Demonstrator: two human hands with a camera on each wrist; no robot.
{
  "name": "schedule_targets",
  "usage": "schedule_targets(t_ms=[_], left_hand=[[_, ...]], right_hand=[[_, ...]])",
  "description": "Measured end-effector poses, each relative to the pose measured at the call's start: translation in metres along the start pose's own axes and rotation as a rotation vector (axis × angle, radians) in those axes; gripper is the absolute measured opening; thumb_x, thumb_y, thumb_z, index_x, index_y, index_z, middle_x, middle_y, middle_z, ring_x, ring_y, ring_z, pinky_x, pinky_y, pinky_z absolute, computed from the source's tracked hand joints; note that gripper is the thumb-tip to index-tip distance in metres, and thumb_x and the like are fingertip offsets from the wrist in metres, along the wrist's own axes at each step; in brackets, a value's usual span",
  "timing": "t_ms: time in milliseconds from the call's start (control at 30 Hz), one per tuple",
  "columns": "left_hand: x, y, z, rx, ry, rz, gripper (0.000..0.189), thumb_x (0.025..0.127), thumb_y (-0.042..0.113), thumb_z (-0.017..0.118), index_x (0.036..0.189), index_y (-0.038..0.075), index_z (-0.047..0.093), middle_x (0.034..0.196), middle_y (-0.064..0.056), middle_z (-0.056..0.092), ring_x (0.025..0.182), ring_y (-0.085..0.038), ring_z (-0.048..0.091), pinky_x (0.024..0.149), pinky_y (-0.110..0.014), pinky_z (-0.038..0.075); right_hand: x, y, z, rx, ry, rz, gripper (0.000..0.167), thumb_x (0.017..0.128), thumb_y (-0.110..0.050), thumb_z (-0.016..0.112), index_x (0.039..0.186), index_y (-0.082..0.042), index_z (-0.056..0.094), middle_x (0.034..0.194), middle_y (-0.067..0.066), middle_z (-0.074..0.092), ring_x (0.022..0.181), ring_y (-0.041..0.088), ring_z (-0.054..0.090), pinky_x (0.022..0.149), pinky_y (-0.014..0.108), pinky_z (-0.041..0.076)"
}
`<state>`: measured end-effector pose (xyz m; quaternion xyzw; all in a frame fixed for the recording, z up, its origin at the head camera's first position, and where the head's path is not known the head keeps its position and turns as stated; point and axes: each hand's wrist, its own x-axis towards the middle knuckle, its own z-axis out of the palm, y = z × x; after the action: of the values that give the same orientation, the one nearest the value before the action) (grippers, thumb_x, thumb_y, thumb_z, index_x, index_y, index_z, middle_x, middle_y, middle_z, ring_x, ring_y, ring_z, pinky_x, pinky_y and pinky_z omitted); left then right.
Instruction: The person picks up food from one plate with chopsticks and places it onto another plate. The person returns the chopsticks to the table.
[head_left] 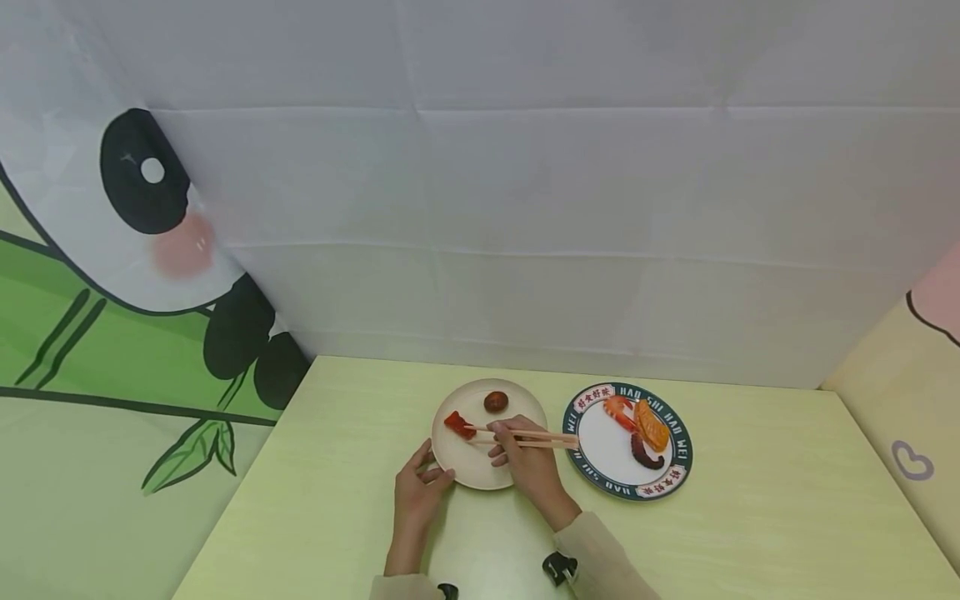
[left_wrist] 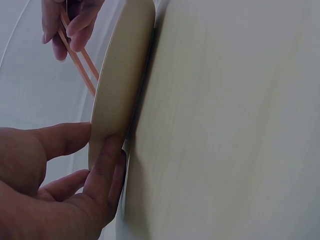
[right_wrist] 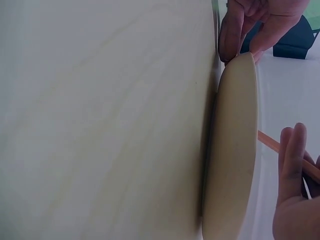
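My left hand (head_left: 420, 493) pinches the near-left rim of a cream plate (head_left: 480, 483). In the left wrist view, fingers of this hand (left_wrist: 60, 200) lie on both sides of the plate's edge (left_wrist: 120, 75). My right hand (head_left: 531, 468) holds a pair of light wooden chopsticks (head_left: 557, 443) over the plate. Their tips are at a red piece of food (head_left: 459, 426) on the plate's left side; whether they grip it I cannot tell. A round brown piece, mushroom-like (head_left: 496, 402), lies farther back on the plate. The right wrist view shows the plate's outer wall (right_wrist: 232, 140).
To the right stands a white plate (head_left: 600, 457) with a dark patterned rim. It bears a shrimp (head_left: 618, 412), an orange segment-like piece (head_left: 651, 427) and a dark red tentacle-like piece (head_left: 645, 452). The pale yellow-green table (head_left: 780, 483) meets a white cloth backdrop (head_left: 570, 300) behind.
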<state>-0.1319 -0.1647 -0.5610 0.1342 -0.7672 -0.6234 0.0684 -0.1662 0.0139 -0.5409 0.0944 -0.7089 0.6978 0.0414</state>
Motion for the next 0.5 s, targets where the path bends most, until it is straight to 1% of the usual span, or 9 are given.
schedule_targets(t_ms=[300, 500], left_hand=[[0.0, 0.0, -0.0005, 0.014, 0.008, -0.004, 0.068, 0.088, -0.009, 0.075, 0.149, -0.015, 0.048, 0.129, -0.032, 0.063, 0.101, -0.035, 0.072, 0.068, -0.017, 0.052], [-0.0003, 0.0005, -0.0011, 0.015, 0.003, -0.006, 0.068, 0.088, -0.008, 0.075, 0.15, -0.015, 0.048, 0.13, -0.032, 0.063, 0.102, -0.036, 0.072, 0.069, -0.017, 0.052]], right_hand=[[0.0017, -0.001, 0.0002, -0.018, 0.0, -0.016, 0.026, 0.108, -0.007, 0.059, 0.11, 0.016, 0.072, 0.096, 0.034, 0.063, 0.073, 0.032, 0.076, 0.063, 0.03, 0.062], [0.0041, -0.0001, 0.0004, -0.037, 0.015, -0.002, 0.027, 0.108, -0.009, 0.059, 0.109, 0.014, 0.073, 0.096, 0.031, 0.066, 0.077, 0.04, 0.076, 0.064, 0.029, 0.062]])
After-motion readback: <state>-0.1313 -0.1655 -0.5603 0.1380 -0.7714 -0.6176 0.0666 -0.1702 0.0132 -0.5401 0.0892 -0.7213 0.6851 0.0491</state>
